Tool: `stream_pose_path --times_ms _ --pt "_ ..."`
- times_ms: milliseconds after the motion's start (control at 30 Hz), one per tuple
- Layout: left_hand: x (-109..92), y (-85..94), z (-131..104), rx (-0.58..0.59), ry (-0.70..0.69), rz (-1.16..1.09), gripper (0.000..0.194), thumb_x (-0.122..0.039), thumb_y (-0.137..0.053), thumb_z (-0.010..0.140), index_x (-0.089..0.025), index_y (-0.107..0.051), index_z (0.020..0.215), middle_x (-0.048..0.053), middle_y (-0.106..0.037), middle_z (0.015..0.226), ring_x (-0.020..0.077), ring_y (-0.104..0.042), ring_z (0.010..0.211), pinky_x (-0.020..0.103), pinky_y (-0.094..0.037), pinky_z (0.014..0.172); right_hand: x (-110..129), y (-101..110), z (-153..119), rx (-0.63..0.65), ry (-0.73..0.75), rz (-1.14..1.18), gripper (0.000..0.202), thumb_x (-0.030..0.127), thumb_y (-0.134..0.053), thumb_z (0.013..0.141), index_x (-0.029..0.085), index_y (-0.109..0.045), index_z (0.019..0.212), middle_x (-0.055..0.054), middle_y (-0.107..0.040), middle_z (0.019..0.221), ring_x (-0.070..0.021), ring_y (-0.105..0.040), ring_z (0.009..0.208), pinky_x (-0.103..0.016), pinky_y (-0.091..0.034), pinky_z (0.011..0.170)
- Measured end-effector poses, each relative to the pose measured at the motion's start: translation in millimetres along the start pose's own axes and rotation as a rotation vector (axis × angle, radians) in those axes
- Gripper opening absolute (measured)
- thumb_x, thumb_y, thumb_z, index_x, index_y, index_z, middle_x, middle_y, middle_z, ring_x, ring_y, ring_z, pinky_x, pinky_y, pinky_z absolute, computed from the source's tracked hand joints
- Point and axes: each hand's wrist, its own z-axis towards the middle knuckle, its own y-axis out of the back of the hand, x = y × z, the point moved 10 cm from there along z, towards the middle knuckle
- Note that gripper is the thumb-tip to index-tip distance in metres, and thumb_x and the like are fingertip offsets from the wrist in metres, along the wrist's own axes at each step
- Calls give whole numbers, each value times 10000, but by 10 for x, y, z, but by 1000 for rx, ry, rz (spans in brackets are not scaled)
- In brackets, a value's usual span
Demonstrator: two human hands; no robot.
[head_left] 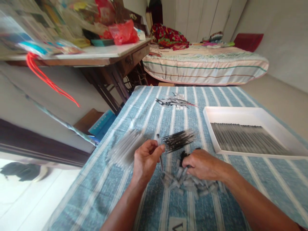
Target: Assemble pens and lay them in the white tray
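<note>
My left hand [148,158] pinches a slim pen [161,163] between thumb and fingers, its dark end pointing up. My right hand [199,164] is closed, fingertips down among small black pieces [183,156]; whatever it grips is hidden. Just below it lies a heap of short translucent pen caps [192,186]. Beyond the hands, black ink refills [179,140] lie in a bundle. Left of my left hand, translucent pen barrels [126,146] are stacked side by side, somewhat blurred.
On the right of the striped tablecloth [166,208], a white box [231,112] holds a row of pens [245,139]. Loose thin parts [176,101] lie at the far side. A cluttered desk [96,57] stands left, a bed [207,62] behind.
</note>
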Motion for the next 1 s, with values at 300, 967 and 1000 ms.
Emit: stream_pose_path --times_ms 300,967,1000 --pt "63 57 35 -9 72 -410 167 -241 -702 700 -148 -567 728 10 -679 648 57 -517 419 155 -331 391 -138 52 15 -94 -37 553 86 233 -580 749 157 -613 726 77 -445 468 -62 -350 441 -178 -253 434" --pt "46 126 30 -51 66 -510 158 -226 -701 685 -149 -577 747 6 -682 665 73 -549 449 173 -367 413 -262 88 3 -331 -111 882 224 372 -616 769 149 -601 795 25 -563 514 -75 -472 424 -173 -365 402" --pt "48 121 29 -50 69 -513 161 -223 -702 685 -149 -575 750 7 -682 667 75 -553 452 173 -368 413 -266 89 2 -337 -112 881 224 371 -616 770 149 -602 798 25 -564 509 -71 -462 416 -173 -361 400"
